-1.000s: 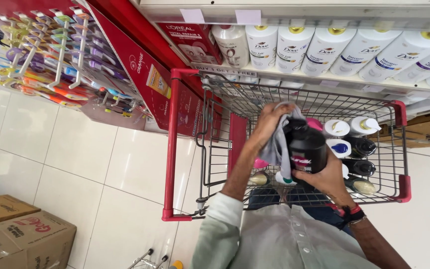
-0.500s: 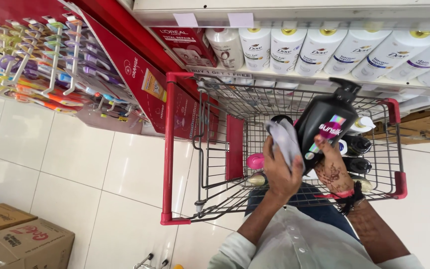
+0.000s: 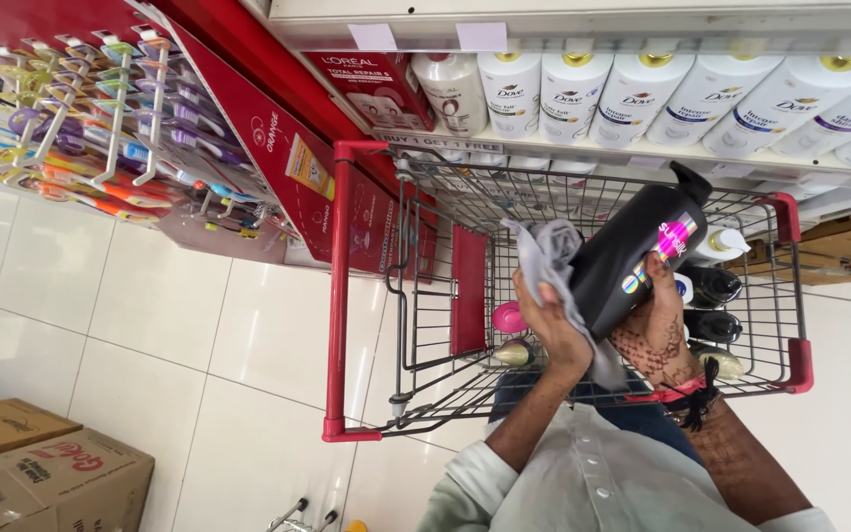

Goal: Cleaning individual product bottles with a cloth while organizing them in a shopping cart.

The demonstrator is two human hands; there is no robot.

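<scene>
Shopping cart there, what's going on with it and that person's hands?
A person stands over a red wire shopping cart in a store aisle. Their right hand holds a large black pump bottle above the cart, while the left hand presses a grey cloth against the bottle's side. More bottles lie in the cart's basket. A shelf of white bottles runs just beyond the cart, a rack of toothbrushes hangs to one side, and cardboard boxes sit on the tiled floor.

You wear a pale green buttoned shirt with rolled sleeves; your right hand (image 3: 657, 340) carries dark patterned henna, with red and black bands at its wrist.
</scene>
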